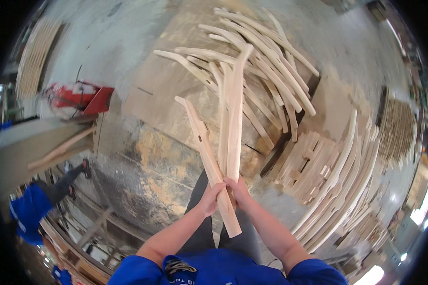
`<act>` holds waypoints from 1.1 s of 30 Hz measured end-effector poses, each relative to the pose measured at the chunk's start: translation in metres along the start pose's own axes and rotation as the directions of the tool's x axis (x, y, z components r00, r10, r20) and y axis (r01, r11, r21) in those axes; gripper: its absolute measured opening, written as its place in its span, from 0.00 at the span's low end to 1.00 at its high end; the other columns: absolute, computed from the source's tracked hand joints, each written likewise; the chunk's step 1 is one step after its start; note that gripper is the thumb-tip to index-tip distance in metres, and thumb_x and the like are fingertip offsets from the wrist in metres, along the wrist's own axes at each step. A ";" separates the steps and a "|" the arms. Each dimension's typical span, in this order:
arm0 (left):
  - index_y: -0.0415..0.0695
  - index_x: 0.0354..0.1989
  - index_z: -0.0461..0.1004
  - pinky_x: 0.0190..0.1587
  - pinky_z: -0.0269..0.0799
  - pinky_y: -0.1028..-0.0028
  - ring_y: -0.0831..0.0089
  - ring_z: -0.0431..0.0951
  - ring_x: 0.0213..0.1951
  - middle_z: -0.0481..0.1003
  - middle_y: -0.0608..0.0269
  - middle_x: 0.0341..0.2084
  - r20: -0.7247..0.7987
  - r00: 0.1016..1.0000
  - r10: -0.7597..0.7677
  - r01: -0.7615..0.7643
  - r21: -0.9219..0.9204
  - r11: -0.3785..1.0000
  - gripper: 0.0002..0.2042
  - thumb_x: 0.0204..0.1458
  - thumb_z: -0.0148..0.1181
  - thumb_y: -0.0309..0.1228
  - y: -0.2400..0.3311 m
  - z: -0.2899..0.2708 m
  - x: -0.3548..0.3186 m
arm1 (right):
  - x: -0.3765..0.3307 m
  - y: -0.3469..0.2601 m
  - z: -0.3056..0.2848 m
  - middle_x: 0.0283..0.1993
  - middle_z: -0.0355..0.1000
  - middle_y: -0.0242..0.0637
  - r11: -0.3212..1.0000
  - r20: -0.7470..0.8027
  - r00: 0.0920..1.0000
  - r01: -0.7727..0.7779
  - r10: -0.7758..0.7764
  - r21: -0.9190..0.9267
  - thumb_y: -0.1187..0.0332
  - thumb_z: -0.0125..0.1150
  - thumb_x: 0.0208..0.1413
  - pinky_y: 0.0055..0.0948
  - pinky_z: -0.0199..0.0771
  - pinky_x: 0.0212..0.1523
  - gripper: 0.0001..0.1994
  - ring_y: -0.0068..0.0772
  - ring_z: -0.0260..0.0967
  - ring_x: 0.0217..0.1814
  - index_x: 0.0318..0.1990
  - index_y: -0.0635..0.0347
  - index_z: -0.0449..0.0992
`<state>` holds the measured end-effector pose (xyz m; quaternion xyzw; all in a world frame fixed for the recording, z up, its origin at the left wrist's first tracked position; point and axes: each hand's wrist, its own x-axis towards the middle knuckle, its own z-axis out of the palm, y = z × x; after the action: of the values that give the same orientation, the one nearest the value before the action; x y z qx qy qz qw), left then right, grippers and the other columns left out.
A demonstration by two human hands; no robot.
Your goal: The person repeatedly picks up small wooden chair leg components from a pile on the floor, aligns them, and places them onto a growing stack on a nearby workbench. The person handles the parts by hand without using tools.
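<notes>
Several pale, elongated wooden pieces are grasped in the person's left hand and right hand, while a loose heap of similar pieces lies unheld.

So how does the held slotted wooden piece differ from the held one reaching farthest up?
The slotted piece leans left; the other piece runs nearly straight up, bending right at its top. The slotted piece visibly extends lower than the other piece. Both are pale wood.
</notes>
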<state>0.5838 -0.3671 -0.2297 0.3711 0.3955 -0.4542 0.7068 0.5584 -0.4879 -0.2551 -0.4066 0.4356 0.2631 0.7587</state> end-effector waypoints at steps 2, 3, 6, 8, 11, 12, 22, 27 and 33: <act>0.43 0.56 0.55 0.41 0.72 0.69 0.69 0.73 0.41 0.68 0.58 0.40 -0.007 0.999 0.034 -0.034 0.014 0.999 0.27 0.48 0.55 0.37 -0.012 0.005 -0.019 | -0.027 -0.007 0.004 0.48 0.65 0.40 0.992 -0.004 0.997 0.080 -0.080 -0.095 0.62 0.56 0.52 0.31 0.66 0.49 0.25 0.32 0.64 0.48 0.56 0.60 0.58; 0.42 0.56 0.55 0.42 0.73 0.67 0.68 0.73 0.41 0.68 0.58 0.41 -0.017 0.999 0.043 -0.043 0.025 0.999 0.27 0.49 0.54 0.37 -0.018 0.008 -0.031 | -0.044 -0.011 0.006 0.48 0.65 0.40 0.990 -0.003 0.997 0.077 -0.078 -0.114 0.63 0.55 0.52 0.31 0.66 0.48 0.24 0.32 0.65 0.47 0.55 0.60 0.58; 0.41 0.55 0.56 0.42 0.73 0.65 0.66 0.75 0.39 0.70 0.56 0.39 0.011 0.993 0.118 -0.118 0.046 0.992 0.26 0.49 0.54 0.37 -0.033 0.024 -0.071 | -0.083 -0.015 0.000 0.46 0.66 0.41 0.976 -0.018 1.000 -0.004 0.000 -0.216 0.64 0.55 0.52 0.31 0.69 0.45 0.23 0.32 0.66 0.45 0.54 0.61 0.59; 0.39 0.50 0.64 0.41 0.73 0.66 0.66 0.76 0.34 0.72 0.54 0.35 0.004 0.967 0.253 -0.253 0.045 0.966 0.23 0.48 0.56 0.38 -0.046 0.032 -0.094 | -0.112 -0.021 -0.001 0.44 0.67 0.42 0.961 0.012 0.998 -0.055 0.061 -0.273 0.64 0.54 0.52 0.31 0.71 0.42 0.21 0.32 0.68 0.43 0.52 0.62 0.61; 0.43 0.38 0.75 0.40 0.70 0.71 0.72 0.74 0.36 0.74 0.63 0.34 -0.050 0.973 0.227 -0.227 0.021 0.974 0.15 0.46 0.58 0.40 -0.058 0.057 -0.133 | -0.139 -0.030 -0.015 0.40 0.70 0.40 0.956 0.126 0.983 -0.093 0.132 -0.278 0.64 0.51 0.52 0.33 0.73 0.39 0.17 0.33 0.70 0.40 0.46 0.64 0.66; 0.45 0.37 0.76 0.38 0.70 0.72 0.73 0.74 0.34 0.74 0.64 0.32 0.041 0.973 0.227 -0.219 -0.146 0.965 0.14 0.46 0.57 0.40 -0.067 0.058 -0.140 | -0.146 -0.032 -0.015 0.39 0.70 0.39 0.938 0.192 0.963 -0.120 0.190 -0.326 0.63 0.50 0.53 0.33 0.73 0.39 0.16 0.33 0.70 0.39 0.45 0.64 0.67; 0.42 0.42 0.67 0.23 0.72 0.70 0.72 0.75 0.28 0.72 0.59 0.32 -0.336 0.822 0.460 -0.569 -0.455 0.685 0.20 0.42 0.58 0.38 -0.125 -0.009 -0.284 | -0.246 0.021 0.096 0.33 0.71 0.35 0.525 0.485 0.826 0.288 0.286 -0.801 0.61 0.43 0.57 0.29 0.70 0.35 0.14 0.27 0.69 0.36 0.37 0.63 0.71; 0.40 0.55 0.54 0.42 0.70 0.71 0.71 0.71 0.41 0.68 0.57 0.40 -0.609 0.471 0.638 -0.878 -0.257 0.403 0.31 0.43 0.58 0.37 -0.172 -0.059 -0.354 | -0.282 0.087 0.157 0.35 0.71 0.38 0.402 0.624 0.700 0.490 0.348 -0.773 0.65 0.42 0.59 0.27 0.69 0.37 0.13 0.27 0.69 0.37 0.40 0.65 0.70; 0.38 0.61 0.47 0.53 0.60 0.72 0.70 0.63 0.52 0.61 0.54 0.50 -0.768 -0.116 0.629 -0.985 0.171 0.026 0.38 0.43 0.59 0.37 -0.252 -0.120 -0.508 | -0.417 0.206 0.246 0.45 0.68 0.41 0.528 0.848 0.209 0.703 0.487 -0.476 0.69 0.42 0.58 0.25 0.67 0.45 0.16 0.28 0.67 0.45 0.51 0.69 0.63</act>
<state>0.1822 -0.1624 0.1348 0.4790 0.3697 0.4126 0.6809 0.3125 -0.1891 0.1016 -0.4862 -0.3670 0.5559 0.5655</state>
